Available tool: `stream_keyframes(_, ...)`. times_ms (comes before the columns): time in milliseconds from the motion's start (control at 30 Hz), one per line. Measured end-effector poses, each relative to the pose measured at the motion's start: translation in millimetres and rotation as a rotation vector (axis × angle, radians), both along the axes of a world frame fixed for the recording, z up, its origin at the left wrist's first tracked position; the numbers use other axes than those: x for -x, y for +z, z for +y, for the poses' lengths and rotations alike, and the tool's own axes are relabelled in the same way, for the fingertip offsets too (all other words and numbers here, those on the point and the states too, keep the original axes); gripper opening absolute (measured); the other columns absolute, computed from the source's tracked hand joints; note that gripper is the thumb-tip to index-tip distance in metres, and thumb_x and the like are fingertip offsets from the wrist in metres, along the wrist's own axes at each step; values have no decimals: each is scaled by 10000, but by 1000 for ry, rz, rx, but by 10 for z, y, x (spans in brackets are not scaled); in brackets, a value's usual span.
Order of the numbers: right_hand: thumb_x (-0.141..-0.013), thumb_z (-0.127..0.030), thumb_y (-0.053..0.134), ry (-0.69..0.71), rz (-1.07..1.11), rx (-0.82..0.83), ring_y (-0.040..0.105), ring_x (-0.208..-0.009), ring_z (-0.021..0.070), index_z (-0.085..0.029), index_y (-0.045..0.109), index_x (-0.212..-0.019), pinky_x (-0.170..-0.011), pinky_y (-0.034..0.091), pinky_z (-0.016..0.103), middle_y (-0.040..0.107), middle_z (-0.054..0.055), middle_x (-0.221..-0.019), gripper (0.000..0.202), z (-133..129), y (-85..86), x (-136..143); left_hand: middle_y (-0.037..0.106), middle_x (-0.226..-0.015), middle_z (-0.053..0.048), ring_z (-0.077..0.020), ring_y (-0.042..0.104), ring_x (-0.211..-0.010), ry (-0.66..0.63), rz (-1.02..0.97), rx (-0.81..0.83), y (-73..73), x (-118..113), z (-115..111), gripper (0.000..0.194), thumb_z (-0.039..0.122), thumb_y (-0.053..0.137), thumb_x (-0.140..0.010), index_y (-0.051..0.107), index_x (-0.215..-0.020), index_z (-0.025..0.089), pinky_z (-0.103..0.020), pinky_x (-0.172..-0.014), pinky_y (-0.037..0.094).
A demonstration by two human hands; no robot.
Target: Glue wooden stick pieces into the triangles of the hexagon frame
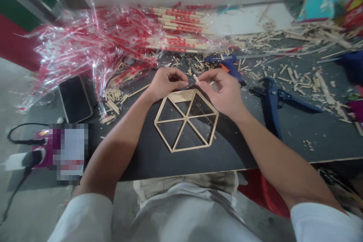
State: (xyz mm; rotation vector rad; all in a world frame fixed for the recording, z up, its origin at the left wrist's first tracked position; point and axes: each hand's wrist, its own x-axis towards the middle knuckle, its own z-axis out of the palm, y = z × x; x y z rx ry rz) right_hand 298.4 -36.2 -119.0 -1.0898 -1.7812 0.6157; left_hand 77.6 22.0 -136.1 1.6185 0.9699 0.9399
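Note:
A hexagonal frame of thin wooden sticks (pixel 185 118) lies on the dark table, with spokes meeting at its middle. Its top segment is partly filled with several sticks laid side by side. Just beyond that segment, my right hand (pixel 224 90) pinches a short piece of wooden stick (pixel 196 79) between thumb and fingers. My left hand (pixel 168 83) is level with it, over the frame's upper left edge, thumb and forefinger closed together; whether anything is between them I cannot make out. A blue glue gun (pixel 227 64) lies behind my right hand.
A blue cutter (pixel 272 102) lies at the right among stick offcuts (pixel 295 77). Plastic wrappers (pixel 96 45) and bundled chopsticks (pixel 181 22) cover the back. A phone (pixel 75 99) and a power strip with cables (pixel 42 147) are at the left.

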Motion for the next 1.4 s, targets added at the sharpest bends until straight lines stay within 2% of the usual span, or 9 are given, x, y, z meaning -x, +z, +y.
stream_keyframes(133,-1010,-259,629,98,-295,-165,660,-1060,286,-259,731,-970,-962,542,501,766,78,-973,109,-56,53,27,713,-761,-25,-101,601,-658,97,-42,-19,-24,14,23,238,306,881,-700,734,-802,150,-266,-651,500)
stream_keyframes(233,-1030,-215,599,226,-385,-259,628,-1071,277,-241,741,-991,-978,534,493,779,88,-1006,150,-82,52,72,696,-741,-15,-93,566,-637,111,-51,-20,-29,21,22,223,299,873,-713,725,-805,160,-267,-635,492)
stream_keyframes(333,-1042,-203,582,291,-453,-328,601,-1065,267,-203,751,-1013,-978,535,465,779,101,-1012,172,-93,33,98,698,-735,-14,-94,553,-630,110,-46,-20,-25,22,20,215,291,873,-715,719,-799,168,-266,-618,490)
stream_keyframes(533,-1060,-214,556,296,-570,-336,583,-1075,264,-213,767,-1014,-985,521,457,778,79,-1016,216,-110,15,116,690,-734,-17,-94,549,-633,110,-54,-26,-38,16,32,209,270,876,-720,709,-793,167,-266,-615,494)
stream_keyframes(733,-1032,-140,550,302,-622,-309,580,-1109,277,-231,781,-1001,-992,495,484,774,90,-1027,251,-142,30,148,685,-739,-22,-115,560,-668,113,-42,-24,-44,17,33,208,271,878,-725,702,-789,181,-290,-634,513)
stream_keyframes(933,-1032,-121,550,275,-681,-358,598,-1108,272,-218,783,-995,-988,498,460,777,79,-1021,255,-157,16,158,670,-715,-15,-108,539,-648,112,-44,-26,-38,15,35,192,262,870,-717,709,-784,182,-282,-610,481)
stream_keyframes(1400,-1044,-138,516,286,-689,-325,579,-1109,273,-224,789,-998,-997,493,473,762,97,-1019,290,-154,-9,182,677,-710,-11,-102,533,-634,111,-43,-33,-43,14,36,188,265,861,-726,710,-797,177,-268,-595,466)
